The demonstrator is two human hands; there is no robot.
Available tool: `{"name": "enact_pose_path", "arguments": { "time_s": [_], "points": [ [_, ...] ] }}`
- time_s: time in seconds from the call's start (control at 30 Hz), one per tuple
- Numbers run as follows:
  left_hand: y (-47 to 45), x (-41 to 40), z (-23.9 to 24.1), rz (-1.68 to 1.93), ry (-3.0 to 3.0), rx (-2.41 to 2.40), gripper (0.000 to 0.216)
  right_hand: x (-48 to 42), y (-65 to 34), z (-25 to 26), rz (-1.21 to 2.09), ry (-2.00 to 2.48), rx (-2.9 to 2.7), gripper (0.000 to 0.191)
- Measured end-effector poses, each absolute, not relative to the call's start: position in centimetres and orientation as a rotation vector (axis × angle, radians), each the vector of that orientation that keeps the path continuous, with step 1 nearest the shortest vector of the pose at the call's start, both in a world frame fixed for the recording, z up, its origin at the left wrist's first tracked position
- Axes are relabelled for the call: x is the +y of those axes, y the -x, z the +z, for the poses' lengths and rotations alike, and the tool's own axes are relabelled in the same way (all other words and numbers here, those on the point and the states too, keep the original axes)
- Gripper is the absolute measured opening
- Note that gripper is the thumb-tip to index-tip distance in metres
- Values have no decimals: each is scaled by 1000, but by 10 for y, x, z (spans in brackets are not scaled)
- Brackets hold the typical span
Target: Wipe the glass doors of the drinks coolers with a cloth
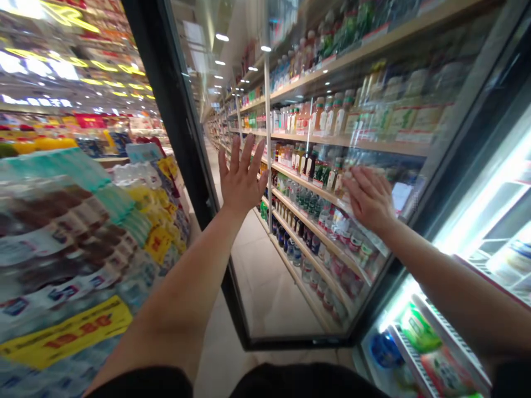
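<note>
A black-framed glass door of a display fridge stands swung open in front of me. My left hand is raised at the door's left part, fingers spread, palm toward the glass and seemingly flat on it. Farther right, my right hand lies against the glass with its fingers stretched out close together. Its fingertips are slightly blurred, and no object shows in it; whatever may be under the palm is hidden. Shelves of bottled drinks appear in the glass, with ceiling lights mirrored there too.
Lit fridge shelves at the right hold green packs and a blue item. Stacked shrink-wrapped bottles with a yellow price sign stand at the left. Tiled floor runs between. The door's dark frame slants upward.
</note>
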State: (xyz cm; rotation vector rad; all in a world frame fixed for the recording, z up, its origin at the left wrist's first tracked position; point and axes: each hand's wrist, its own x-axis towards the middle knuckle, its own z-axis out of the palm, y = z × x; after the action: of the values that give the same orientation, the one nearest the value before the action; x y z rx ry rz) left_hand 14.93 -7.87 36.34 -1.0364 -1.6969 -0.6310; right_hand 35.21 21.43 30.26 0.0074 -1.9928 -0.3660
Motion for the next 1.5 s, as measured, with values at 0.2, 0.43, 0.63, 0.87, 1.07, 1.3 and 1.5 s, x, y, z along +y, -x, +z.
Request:
{"name": "enact_pose_path", "arguments": {
  "time_s": [0.2,0.43,0.63,0.87,1.07,1.3,1.5],
  "points": [
    [-145,-77,363,-582,1021,-1735,64,222,-355,289,-223,203,-1790,57],
    [-145,-76,366,-657,1042,-1747,64,228,-365,256,-319,-39,-2052,51],
    [-147,-75,367,-667,1040,-1759,65,231,-362,257,-215,220,-1774,57],
    [-148,-75,367,-681,1038,-1774,65,221,-368,212,-534,-265,-2059,52],
    [-143,-74,365,-648,1034,-1747,66,216,-355,247,-345,88,-1764,59],
    [-143,-74,365,-666,1055,-1732,63,185,-345,218,-563,-365,-2004,55],
    [-141,-74,364,-646,1039,-1729,62,176,-327,251,-351,-76,-1798,56]
  ]
}}
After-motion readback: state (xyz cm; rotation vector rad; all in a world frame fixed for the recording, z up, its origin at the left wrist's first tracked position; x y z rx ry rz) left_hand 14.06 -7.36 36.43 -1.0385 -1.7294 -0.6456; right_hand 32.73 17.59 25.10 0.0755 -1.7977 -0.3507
